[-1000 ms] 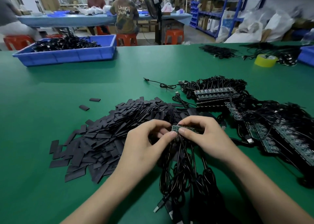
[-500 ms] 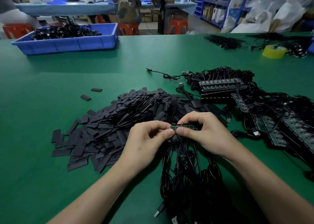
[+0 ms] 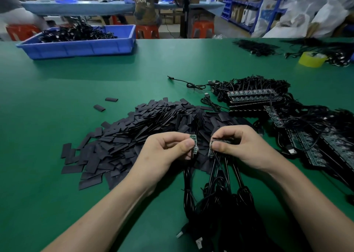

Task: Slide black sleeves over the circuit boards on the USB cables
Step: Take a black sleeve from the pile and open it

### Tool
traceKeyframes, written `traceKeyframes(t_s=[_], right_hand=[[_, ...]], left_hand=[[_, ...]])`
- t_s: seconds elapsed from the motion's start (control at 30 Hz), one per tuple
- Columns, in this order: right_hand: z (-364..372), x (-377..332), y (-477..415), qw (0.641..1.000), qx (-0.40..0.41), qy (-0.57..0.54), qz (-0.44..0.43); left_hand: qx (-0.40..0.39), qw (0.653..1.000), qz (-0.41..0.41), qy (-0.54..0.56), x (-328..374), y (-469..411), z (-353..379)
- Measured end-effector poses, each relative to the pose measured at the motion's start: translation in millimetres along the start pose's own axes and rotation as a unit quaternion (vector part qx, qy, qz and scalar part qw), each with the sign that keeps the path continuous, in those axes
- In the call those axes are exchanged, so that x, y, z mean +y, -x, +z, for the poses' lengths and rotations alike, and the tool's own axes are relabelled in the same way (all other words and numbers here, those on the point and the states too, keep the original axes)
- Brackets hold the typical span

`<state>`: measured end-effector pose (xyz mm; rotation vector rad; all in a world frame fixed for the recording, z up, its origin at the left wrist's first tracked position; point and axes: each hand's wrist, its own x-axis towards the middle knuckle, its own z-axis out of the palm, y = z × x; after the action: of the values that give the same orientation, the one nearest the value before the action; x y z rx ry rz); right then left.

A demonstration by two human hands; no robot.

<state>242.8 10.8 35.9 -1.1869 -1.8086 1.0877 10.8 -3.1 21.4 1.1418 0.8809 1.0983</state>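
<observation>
Pinching one circuit board [image 3: 193,137], left hand [image 3: 164,154] sits just beside right hand [image 3: 249,148], which grips a bundle of boards [image 3: 222,141]; USB cables [image 3: 220,196] trail below, black sleeves [image 3: 141,135] heaped behind.

An electronics assembly workshop: a long green table [image 3: 57,117] carries a heap of black sleeves [image 3: 134,137], bundled cables [image 3: 254,82] with circuit boards [image 3: 252,95] and a blue bin [image 3: 76,49] of more cables, while other workers [image 3: 145,4] sit on red stools [image 3: 147,31] at a second table [image 3: 76,7] beside blue shelves [image 3: 239,3] of boxes [image 3: 247,16].
</observation>
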Motion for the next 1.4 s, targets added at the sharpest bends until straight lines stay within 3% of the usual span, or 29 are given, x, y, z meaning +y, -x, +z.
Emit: traceKeyframes(t_s=[0.1,0.17,0.27,0.37,0.4,0.5,0.6,0.67,0.73,0.83,0.93,1.17,1.4], right_hand=[[2,-4,3,0.984,0.057,0.162,-0.044],[13,-13,6,0.971,0.06,0.205,-0.104],[34,-18,6,0.973,0.043,0.182,-0.137],[42,-24,5,0.991,0.043,0.093,-0.084],[41,-28,6,0.994,0.052,0.054,-0.076],[31,-43,10,0.987,0.092,-0.089,-0.097],[17,-60,11,0.96,0.127,-0.225,-0.11],[2,-69,11,0.947,0.146,-0.258,-0.125],[-12,-76,11,0.962,0.143,-0.194,-0.127],[-18,-69,2,0.984,0.121,0.111,-0.074],[0,-52,-6,0.935,0.084,0.343,-0.015],[34,-17,-6,0.937,0.096,0.337,-0.001],[37,-7,-1,0.947,0.166,0.275,-0.015]], left_hand=[[0.001,0.995,0.066,-0.074,2,3,1],[0.013,0.981,0.136,-0.137,1,2,3],[0.058,0.96,0.204,-0.184,0,1,3],[0.073,0.94,0.225,-0.244,3,0,-2],[0.093,0.915,0.243,-0.307,3,-1,-6],[0.204,0.788,0.272,-0.513,6,-9,-21],[0.224,0.746,0.223,-0.586,6,-16,-32],[0.212,0.742,0.201,-0.604,2,-19,-36],[0.213,0.745,0.189,-0.604,0,-20,-38],[0.225,0.733,0.182,-0.616,0,-23,-39],[0.224,0.728,0.191,-0.618,0,-23,-39],[0.213,0.714,0.205,-0.635,0,-21,-39],[0.221,0.736,0.221,-0.6,2,-16,-43]])
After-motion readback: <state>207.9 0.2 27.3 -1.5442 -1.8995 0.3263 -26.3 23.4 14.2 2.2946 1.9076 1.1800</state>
